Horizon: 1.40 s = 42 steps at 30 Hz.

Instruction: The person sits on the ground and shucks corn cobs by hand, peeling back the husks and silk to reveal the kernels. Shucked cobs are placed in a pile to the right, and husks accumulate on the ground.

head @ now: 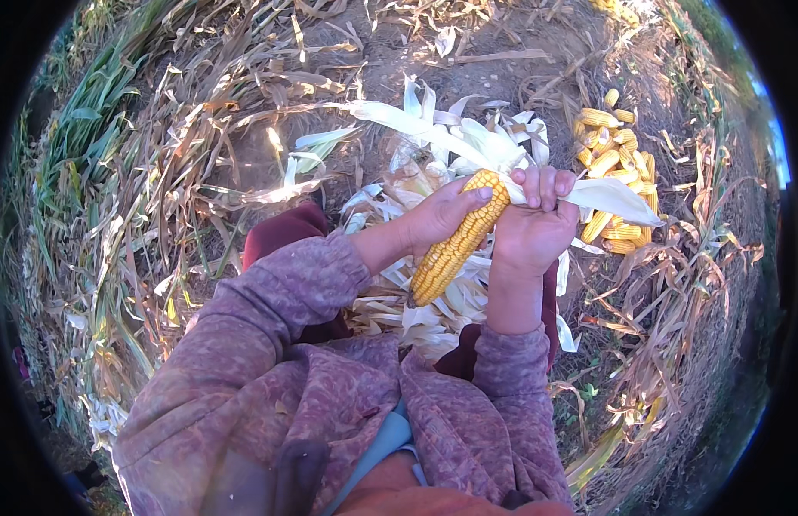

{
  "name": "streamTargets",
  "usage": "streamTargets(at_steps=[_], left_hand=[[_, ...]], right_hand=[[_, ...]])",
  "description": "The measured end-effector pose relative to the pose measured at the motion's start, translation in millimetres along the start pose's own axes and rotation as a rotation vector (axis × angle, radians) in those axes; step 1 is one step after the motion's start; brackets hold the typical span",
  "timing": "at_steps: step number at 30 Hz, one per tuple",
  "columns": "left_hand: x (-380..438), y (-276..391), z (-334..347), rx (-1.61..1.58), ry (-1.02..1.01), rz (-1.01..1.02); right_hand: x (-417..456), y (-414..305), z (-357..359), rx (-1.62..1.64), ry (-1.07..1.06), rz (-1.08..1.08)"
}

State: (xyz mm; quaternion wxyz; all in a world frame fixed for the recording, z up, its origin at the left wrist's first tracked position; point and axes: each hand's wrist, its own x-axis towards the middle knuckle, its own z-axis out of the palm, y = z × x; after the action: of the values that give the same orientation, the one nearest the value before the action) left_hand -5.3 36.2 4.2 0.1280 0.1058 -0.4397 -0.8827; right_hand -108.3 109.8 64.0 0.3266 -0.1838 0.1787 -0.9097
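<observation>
A bare yellow corn cob (460,242) lies slantwise in my left hand (447,216), its kernels fully exposed and the thumb near its upper end. My right hand (541,216) is closed around pale corn husk (608,197) at the base of the cob. From there one husk strip sticks out to the right, and a long one (412,126) stretches to the upper left. Beneath both hands, between my knees, lies a heap of stripped husks (437,322).
On the right, a pile of husked yellow cobs (608,168) lies on the ground. More cobs (615,9) are at the top right edge. Dry stalks and leaves (179,174) cover the left side, with green leaves (92,122) beyond. Bare soil (399,39) shows ahead.
</observation>
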Motion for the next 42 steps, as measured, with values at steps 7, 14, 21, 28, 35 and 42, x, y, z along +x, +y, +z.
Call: streamTargets(at_steps=[7, 14, 21, 28, 35, 42], left_hand=[[-5.7, -8.6, 1.4, -0.357, -0.089, -0.129], [-0.6, -7.4, -10.5, -0.452, -0.33, -0.11], [3.2, -0.8, -2.9, 0.39, 0.192, 0.443], [-5.7, 9.8, -8.2, 0.483, 0.336, 0.375], [-2.4, -1.6, -23.9, 0.503, 0.239, 0.524], [-6.7, 0.8, -16.4, 0.485, 0.29, 0.299]], right_hand=[[5.9, -9.9, 3.8, 0.421, 0.001, 0.177], [10.0, -14.1, 1.7, 0.661, -0.113, 0.286], [7.0, -4.7, -4.1, 0.375, 0.026, 0.114], [-9.4, 25.5, 2.9, -0.439, -0.248, -0.246], [-13.1, 35.7, -8.0, -1.122, -0.6, -0.52], [-17.7, 39.3, -6.4, -0.519, -0.274, -0.231]])
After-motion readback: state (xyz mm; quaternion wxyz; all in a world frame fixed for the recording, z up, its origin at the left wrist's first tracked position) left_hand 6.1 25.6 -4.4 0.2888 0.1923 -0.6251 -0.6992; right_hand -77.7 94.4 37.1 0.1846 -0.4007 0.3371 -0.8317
